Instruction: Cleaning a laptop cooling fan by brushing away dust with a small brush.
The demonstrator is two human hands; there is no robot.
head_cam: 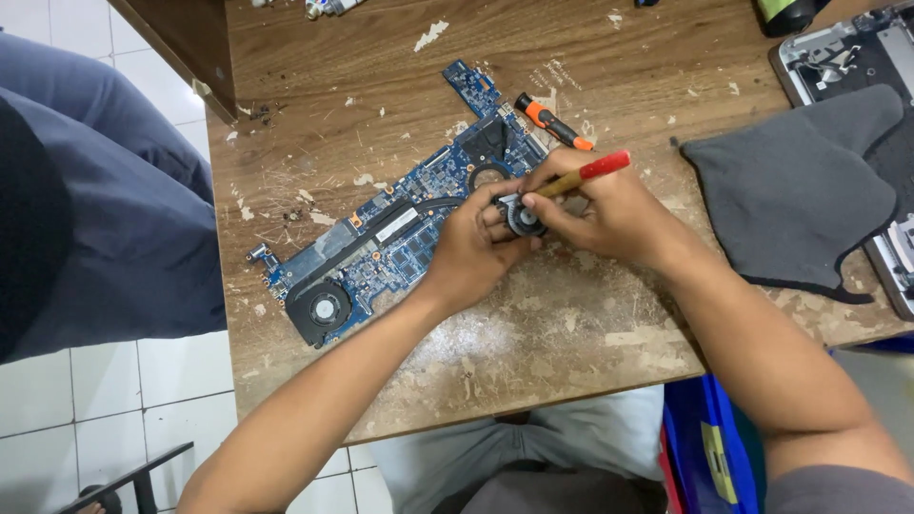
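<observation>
Head view, top-down over a worn wooden worktop (533,324), paint flaking, scuffed pale near its front edge. Grey cloth (795,195) lies at the right edge, partly draped over an opened laptop chassis (847,52) in the back right corner. Blue laptop motherboard (400,228) lies diagonally across the middle of the worktop, one end toward the left edge, the other toward the back; a black copper-edged heat pipe runs along it. Round black cooling fan (322,310) sits fixed at the board's left-front end. Left hand (471,249) is clenched around a second small cooling fan (522,217), pinching it from the left, held just above the board's middle near the centre of the worktop. Right hand (600,214) grasps a brush with a red and wooden handle (583,175), fingers wrapped tight on the lower handle, tip down on the small fan; bristles hidden by fingers. Both hands touch each other around the fan. Orange-and-black screwdriver (552,121) lies just behind the right hand, beside the board's back end. Dark green cylinder end (785,13) at the back edge, cannot tell what it is. Another person's grey trouser leg (105,200) past the left edge, over white floor tiles. Blue bag (709,447) below the front right corner.
</observation>
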